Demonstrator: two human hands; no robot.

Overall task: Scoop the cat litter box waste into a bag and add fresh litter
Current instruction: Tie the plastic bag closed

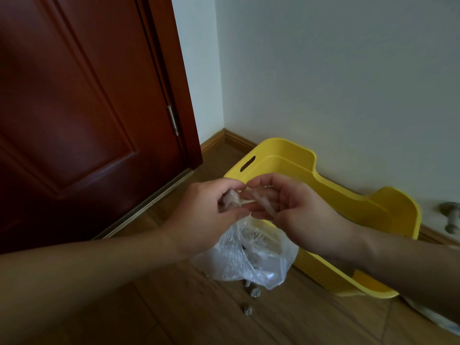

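A clear plastic bag hangs in front of me, bulging with clumps inside. My left hand and my right hand both pinch its twisted top, fingertips meeting at the centre. Behind the bag stands the yellow litter box, with a handle slot in its left wall; its inside is mostly hidden by my hands. Two small grey litter clumps lie on the wooden floor just under the bag.
A dark red door fills the left, with a metal threshold strip at its foot. The litter box sits against a white wall with a wooden skirting board. A grey object rests at the far right. A pale bag edge shows at lower right.
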